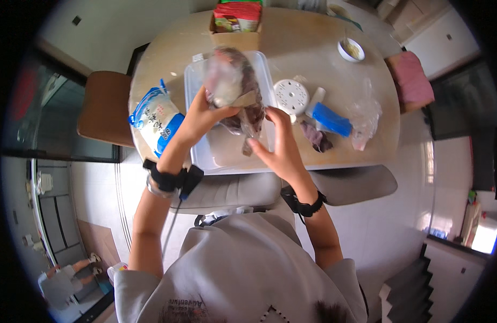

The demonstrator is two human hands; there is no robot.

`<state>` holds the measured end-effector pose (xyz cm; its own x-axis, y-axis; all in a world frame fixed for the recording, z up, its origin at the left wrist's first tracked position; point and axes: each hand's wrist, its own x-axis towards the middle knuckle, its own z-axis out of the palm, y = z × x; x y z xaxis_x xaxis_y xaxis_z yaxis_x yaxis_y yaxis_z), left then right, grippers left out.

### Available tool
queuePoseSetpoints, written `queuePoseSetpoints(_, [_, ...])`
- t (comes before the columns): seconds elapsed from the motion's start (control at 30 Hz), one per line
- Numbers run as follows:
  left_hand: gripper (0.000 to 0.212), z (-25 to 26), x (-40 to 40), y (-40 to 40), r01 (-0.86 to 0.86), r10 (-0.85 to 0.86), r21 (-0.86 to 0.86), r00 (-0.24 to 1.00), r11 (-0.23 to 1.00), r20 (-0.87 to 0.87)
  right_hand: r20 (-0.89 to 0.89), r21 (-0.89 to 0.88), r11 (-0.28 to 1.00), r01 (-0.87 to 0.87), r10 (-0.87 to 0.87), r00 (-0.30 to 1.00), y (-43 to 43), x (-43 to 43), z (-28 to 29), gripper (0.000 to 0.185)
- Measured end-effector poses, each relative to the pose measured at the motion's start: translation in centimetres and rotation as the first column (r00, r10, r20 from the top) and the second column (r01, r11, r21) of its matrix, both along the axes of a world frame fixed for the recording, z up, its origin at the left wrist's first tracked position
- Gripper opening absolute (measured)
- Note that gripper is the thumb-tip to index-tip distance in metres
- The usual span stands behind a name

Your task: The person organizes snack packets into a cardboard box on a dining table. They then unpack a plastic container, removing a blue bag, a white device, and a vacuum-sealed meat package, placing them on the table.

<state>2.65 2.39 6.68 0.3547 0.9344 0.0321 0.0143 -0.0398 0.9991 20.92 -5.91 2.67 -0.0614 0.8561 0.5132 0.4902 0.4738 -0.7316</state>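
Observation:
My left hand (206, 113) grips the left side of a clear plastic bag (232, 80) with dark reddish-brown and pale contents, which cannot be made out through the blur. On the bag's lower right, my right hand (278, 143) has its thumb at the gathered end and its fingers curled against the side. Beneath both hands is a translucent plastic bin (268, 76) at the table's near edge. A blue and white printed bag (157, 121) lies left of the bin.
A cardboard box (235, 40) of red packets stands behind the bin. To the right are a round white perforated plastic object (291, 97), a blue packet (331, 119), a dark cloth (316, 136), a crumpled clear bag (363, 117) and a white bowl (351, 50). Chairs border the table (313, 36).

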Motion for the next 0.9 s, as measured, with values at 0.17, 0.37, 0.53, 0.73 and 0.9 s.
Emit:
queuePoseSetpoints(0.17, [0.050,-1.4,2.0,-4.1,-0.101,0.154,-0.231,0.962,0.968,0.227,0.103,0.038,0.994,0.100,-0.104,0.989,-0.3,-1.2,0.1,0.083])
queuePoseSetpoints(0.37, [0.052,-0.2,2.7,-5.6,0.035,0.042,-0.256,0.956,0.966,0.290,-0.502,-0.237,0.963,-0.130,-0.007,0.865,-0.1,1.2,-2.5,0.071])
queuePoseSetpoints(0.53, [0.041,0.5,3.2,-5.9,0.055,-0.019,-0.105,0.948,0.993,0.318,-0.891,-0.263,0.895,-0.360,-0.083,0.446,-0.9,3.7,-1.5,0.056])
queuePoseSetpoints(0.73, [0.031,0.4,3.0,-5.8,-0.029,0.089,-0.160,0.919,0.987,0.384,-0.996,-0.050,0.887,-0.459,-0.009,0.092,-1.7,5.7,-3.4,0.054])
queuePoseSetpoints(0.9, [0.029,0.8,3.1,-6.0,-0.020,0.093,-0.186,0.914,0.982,0.394,-0.982,-0.186,0.895,-0.404,-0.155,0.108,-1.5,6.2,-4.6,0.053])
